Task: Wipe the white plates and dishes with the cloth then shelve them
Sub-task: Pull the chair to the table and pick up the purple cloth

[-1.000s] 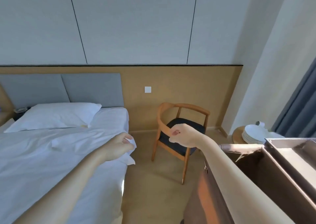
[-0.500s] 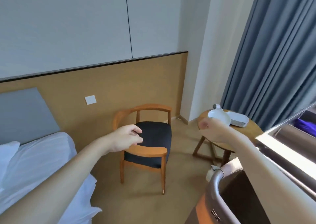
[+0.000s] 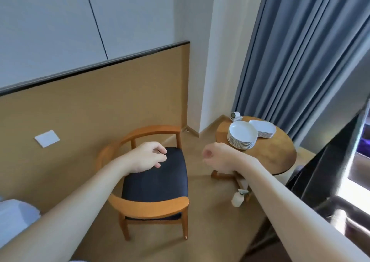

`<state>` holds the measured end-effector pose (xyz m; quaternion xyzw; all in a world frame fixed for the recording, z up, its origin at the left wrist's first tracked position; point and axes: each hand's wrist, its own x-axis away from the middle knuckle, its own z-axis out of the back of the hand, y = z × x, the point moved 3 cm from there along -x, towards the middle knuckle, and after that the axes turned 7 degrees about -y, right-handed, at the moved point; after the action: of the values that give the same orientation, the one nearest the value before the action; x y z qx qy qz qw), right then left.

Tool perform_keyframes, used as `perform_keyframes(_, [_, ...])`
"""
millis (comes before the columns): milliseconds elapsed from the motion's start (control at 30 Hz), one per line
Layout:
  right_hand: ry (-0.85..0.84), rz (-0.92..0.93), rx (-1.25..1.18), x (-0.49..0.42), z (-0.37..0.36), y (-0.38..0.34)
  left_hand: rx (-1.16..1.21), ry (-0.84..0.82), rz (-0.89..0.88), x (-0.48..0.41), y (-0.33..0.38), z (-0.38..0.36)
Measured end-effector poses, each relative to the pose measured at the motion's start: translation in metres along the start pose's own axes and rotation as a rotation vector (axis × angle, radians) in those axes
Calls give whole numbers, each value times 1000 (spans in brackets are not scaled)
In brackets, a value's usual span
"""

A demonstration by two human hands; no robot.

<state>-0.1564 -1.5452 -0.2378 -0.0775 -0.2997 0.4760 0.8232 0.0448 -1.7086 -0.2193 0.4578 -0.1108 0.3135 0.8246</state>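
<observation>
Since 0.5 s ago I'd swung toward table (image 3: 270, 155), plates (image 3: 242, 135) stacked on it. L hand (image 3: 147, 157) loose, empty, left of table; R hand (image 3: 219, 158) fisted, empty, beside it.

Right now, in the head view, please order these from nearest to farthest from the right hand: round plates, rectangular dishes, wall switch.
1. Round plates: on the table, just beyond the right hand.
2. Rectangular dishes: behind the plates, to their right.
3. Wall switch: far left, beyond the chair.
</observation>
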Motion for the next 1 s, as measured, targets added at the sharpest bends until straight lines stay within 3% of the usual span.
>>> perform_keyframes(200, [16,-285,24,-7,26,53,-126,-186,-159,-108,68,14])
perform_keyframes(400, [330,-498,-131,38,68,111,-307,-325,-388,-193,178,-1])
perform_keyframes(733, [742,-891,-254,138,84,223,-415,-760,-776,-262,332,-179])
perform_keyframes(833, [847,-955,-229,145,103,274,-400,-809,-829,-288,369,-219])
perform_keyframes(1000, [849,-1121,-211,147,140,378,-343,-829,-797,-346,415,-252])
